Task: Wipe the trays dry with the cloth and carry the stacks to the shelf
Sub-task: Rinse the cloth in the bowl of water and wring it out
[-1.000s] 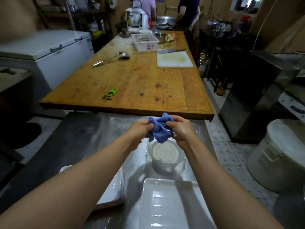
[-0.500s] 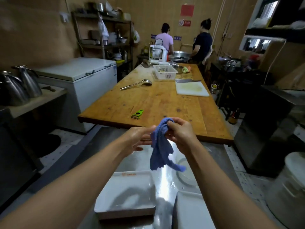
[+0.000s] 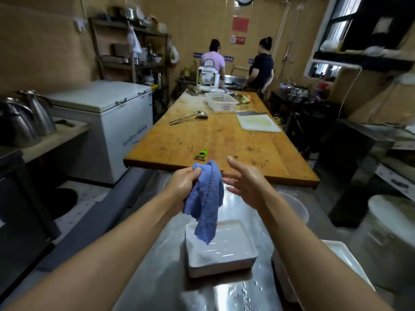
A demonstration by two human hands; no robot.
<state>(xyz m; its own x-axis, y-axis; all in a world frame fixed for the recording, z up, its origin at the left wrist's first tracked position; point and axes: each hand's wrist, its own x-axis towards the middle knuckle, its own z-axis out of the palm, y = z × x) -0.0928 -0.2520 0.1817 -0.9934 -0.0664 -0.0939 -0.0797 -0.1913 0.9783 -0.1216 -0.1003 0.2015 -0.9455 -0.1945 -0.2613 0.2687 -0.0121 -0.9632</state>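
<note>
left hand (image 3: 183,184) grips the top of the blue cloth (image 3: 205,199), fingers curled round it; the cloth hangs free, its lower end over the near white tray (image 3: 221,250). right hand (image 3: 246,184) is beside the cloth, fingers spread and straight, holding nothing; whether a fingertip touches the cloth cannot be told.

the white tray sits on a wet stainless steel counter (image 3: 161,277), water drops visible near its front edge. a second white tray (image 3: 345,259) lies at the right, partly hidden by the right forearm. a clear round tub (image 3: 296,205) stands behind that forearm.

beyond the counter, a long wooden table (image 3: 224,140) carries a green peeler (image 3: 201,154) near its near edge, a metal ladle (image 3: 189,117), a white cutting board (image 3: 258,123) and a white plastic basket (image 3: 221,102). a white chest freezer (image 3: 107,122) stands at the left, metal kettles (image 3: 24,122) on a ledge beside it. two people (image 3: 261,63) stand at the far end, backs turned. tiled walls; shelving at the far left is cluttered.
</note>
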